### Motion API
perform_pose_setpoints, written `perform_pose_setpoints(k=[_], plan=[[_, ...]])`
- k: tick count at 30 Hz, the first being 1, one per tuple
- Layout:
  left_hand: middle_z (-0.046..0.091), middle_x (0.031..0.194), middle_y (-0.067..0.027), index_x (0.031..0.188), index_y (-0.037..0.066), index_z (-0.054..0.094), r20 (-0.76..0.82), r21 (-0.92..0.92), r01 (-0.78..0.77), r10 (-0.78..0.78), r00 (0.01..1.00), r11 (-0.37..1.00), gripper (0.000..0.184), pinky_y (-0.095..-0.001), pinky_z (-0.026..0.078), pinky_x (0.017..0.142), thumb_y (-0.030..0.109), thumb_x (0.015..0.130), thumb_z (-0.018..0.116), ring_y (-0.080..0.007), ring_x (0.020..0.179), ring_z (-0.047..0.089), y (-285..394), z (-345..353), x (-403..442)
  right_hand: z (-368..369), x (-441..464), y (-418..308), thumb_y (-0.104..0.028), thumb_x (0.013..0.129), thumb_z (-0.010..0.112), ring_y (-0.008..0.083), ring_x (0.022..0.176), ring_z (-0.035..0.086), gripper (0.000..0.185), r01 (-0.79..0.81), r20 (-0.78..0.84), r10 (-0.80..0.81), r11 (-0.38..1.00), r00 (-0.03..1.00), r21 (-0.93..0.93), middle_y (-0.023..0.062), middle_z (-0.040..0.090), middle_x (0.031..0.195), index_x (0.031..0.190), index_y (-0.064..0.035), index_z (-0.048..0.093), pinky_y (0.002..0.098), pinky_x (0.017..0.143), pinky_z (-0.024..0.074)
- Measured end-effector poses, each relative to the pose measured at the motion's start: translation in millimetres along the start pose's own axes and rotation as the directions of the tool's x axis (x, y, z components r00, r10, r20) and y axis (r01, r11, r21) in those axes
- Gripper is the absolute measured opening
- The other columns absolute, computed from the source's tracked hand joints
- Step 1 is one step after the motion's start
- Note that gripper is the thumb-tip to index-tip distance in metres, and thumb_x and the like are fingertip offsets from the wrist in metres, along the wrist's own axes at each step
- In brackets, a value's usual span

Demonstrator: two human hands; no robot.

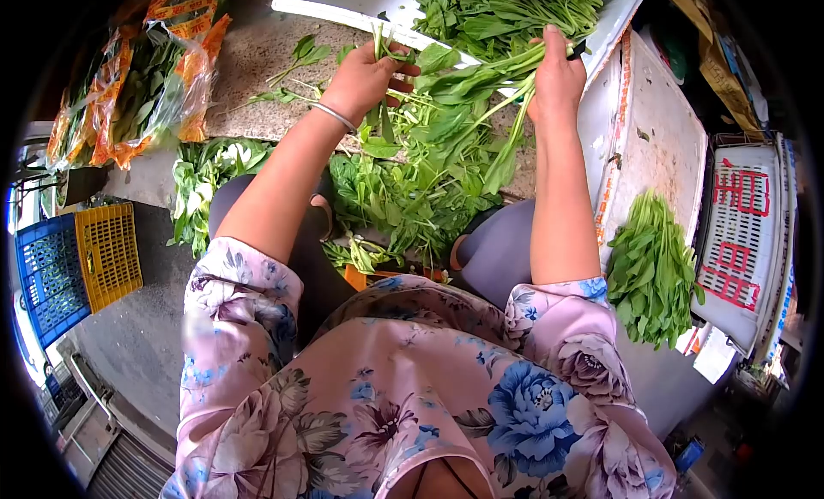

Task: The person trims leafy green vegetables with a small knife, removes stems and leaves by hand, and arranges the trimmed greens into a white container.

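My right hand (558, 83) is closed around the stems of a bunch of leafy greens (468, 85), whose leaves point left. A small black piece shows beside its fingers; I cannot make out what it is. My left hand (365, 77), with a bangle at the wrist, pinches a few leafy green stems (378, 44) just left of the bunch. Below both hands, loose leafy greens (412, 186) lie heaped on the ground between my knees. Beyond my right hand, a white foam box (352, 18) holds more greens (506, 18), stems toward the right.
Orange-printed plastic bags (184, 48) of greens lie at the upper left. A tidy bunch of greens (654, 272) rests at the right beside a white foam lid (657, 121). A white crate (740, 233) stands far right; blue (50, 272) and yellow (109, 250) crates are at left.
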State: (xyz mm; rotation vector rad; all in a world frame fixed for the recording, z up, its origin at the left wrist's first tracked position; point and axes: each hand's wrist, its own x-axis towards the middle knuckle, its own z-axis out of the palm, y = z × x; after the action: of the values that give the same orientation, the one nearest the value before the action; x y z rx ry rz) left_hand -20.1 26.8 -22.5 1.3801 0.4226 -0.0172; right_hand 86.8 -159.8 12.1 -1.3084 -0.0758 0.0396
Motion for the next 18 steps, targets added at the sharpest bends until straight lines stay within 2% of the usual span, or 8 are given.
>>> perform_pose_setpoints(k=[1, 2, 4, 6, 9, 15, 16, 18], plan=[[0.064, 0.086, -0.0095, 0.095, 0.003, 0.053, -0.046, 0.116, -0.04, 0.045, 0.998, 0.992, 0.015, -0.0261, 0.049, 0.054, 0.009, 0.088, 0.04, -0.0148, 0.064, 0.06, -1.5, 1.1, -0.1, -4.5, 1.3, 4.2, -0.025, 0.08, 0.063, 0.01, 0.062, 0.049, 0.023, 0.082, 0.046, -0.075, 0.983, 0.996, -0.165, 0.0028, 0.055, 0.074, 0.081, -0.004, 0.054, 0.0226, 0.056, 0.0408], [0.064, 0.086, -0.0095, 0.095, 0.003, 0.053, -0.046, 0.115, -0.04, 0.045, 0.998, 0.993, 0.015, -0.0261, 0.049, 0.054, 0.009, 0.088, 0.04, -0.0148, 0.064, 0.06, -6.8, 0.8, 2.6, -5.9, -1.0, 13.6, -0.025, 0.076, 0.068, 0.0088, 0.063, 0.049, 0.026, 0.122, 0.156, -0.098, 0.981, 0.983, -0.149, 0.0019, 0.056, 0.071, 0.081, -0.0035, 0.055, 0.0207, 0.057, 0.0383], [0.064, 0.077, -0.0088, 0.094, 0.002, 0.053, 0.0, 0.396, -0.298, 0.324, 0.946, 0.869, 0.015, -0.0259, 0.049, 0.053, 0.009, 0.086, 0.042, -0.0124, 0.061, 0.06, -16.3, 2.4, 8.0, 10.2, -23.0, 10.6, -0.024, 0.074, 0.071, 0.0075, 0.062, 0.048, 0.026, 0.054, 0.278, 0.033, 0.952, 0.96, -0.301, 0.0006, 0.056, 0.07, 0.081, -0.003, 0.057, 0.0202, 0.057, 0.0373], [0.064, 0.073, -0.0112, 0.094, 0.001, 0.053, 0.001, 0.448, -0.29, 0.324, 0.946, 0.846, 0.016, -0.0319, 0.05, 0.056, 0.009, 0.084, 0.045, -0.0184, 0.06, 0.061, -15.2, 9.7, 6.5, 23.0, -34.6, 25.1, -0.026, 0.073, 0.072, 0.0061, 0.061, 0.046, 0.028, 0.085, 0.401, 0.053, 0.944, 0.914, -0.319, -0.0015, 0.055, 0.07, 0.082, -0.0024, 0.06, 0.0203, 0.055, 0.0366], [0.062, 0.076, -0.0181, 0.094, 0.002, 0.054, 0.07, 0.796, -0.318, 0.445, 0.893, 0.515, 0.02, -0.0427, 0.048, 0.064, 0.015, 0.081, 0.049, -0.0351, 0.07, 0.06, -12.4, 18.5, 0.0, 36.2, -44.1, 35.6, -0.027, 0.074, 0.071, 0.0053, 0.059, 0.045, 0.029, 0.093, 0.461, 0.054, 0.952, 0.886, -0.29, -0.0033, 0.054, 0.067, 0.086, -0.0019, 0.062, 0.0204, 0.055, 0.0364], [0.061, 0.073, -0.0179, 0.095, 0.005, 0.055, 0.122, 0.852, -0.339, 0.479, 0.87, 0.399, 0.026, -0.0426, 0.048, 0.065, 0.026, 0.078, 0.057, -0.0351, 0.07, 0.06, -6.3, 17.1, -4.1, 26.5, -31.7, 23.3, -0.032, 0.072, 0.073, 0.0085, 0.062, 0.048, 0.035, -0.034, 0.328, 0.134, 0.956, 0.935, -0.292, 0.0003, 0.055, 0.069, 0.085, -0.0013, 0.061, 0.0227, 0.056, 0.0373], [0.062, 0.077, -0.0171, 0.096, 0.007, 0.056, 0.106, 0.861, -0.277, 0.382, 0.918, 0.427, 0.031, -0.0424, 0.049, 0.066, 0.031, 0.077, 0.059, -0.0343, 0.073, 0.06, -1.2, 14.3, -4.4, 20.2, -22.4, 22.3, -0.033, 0.071, 0.073, 0.0089, 0.062, 0.047, 0.036, -0.051, 0.289, 0.129, 0.963, 0.949, -0.265, 0.0002, 0.054, 0.068, 0.084, -0.0014, 0.061, 0.023, 0.056, 0.0366], [0.062, 0.08, -0.0158, 0.097, 0.008, 0.056, 0.102, 0.937, -0.243, 0.469, 0.877, 0.251, 0.031, -0.0413, 0.049, 0.067, 0.032, 0.077, 0.058, -0.0331, 0.076, 0.06, -10.2, 4.0, -0.5, 6.1, -2.7, 16.6, -0.036, 0.071, 0.072, 0.0091, 0.057, 0.046, 0.038, 0.05, 0.213, -0.008, 0.98, 0.977, -0.194, -0.0015, 0.053, 0.064, 0.08, -0.0012, 0.06, 0.0241, 0.054, 0.0366]])
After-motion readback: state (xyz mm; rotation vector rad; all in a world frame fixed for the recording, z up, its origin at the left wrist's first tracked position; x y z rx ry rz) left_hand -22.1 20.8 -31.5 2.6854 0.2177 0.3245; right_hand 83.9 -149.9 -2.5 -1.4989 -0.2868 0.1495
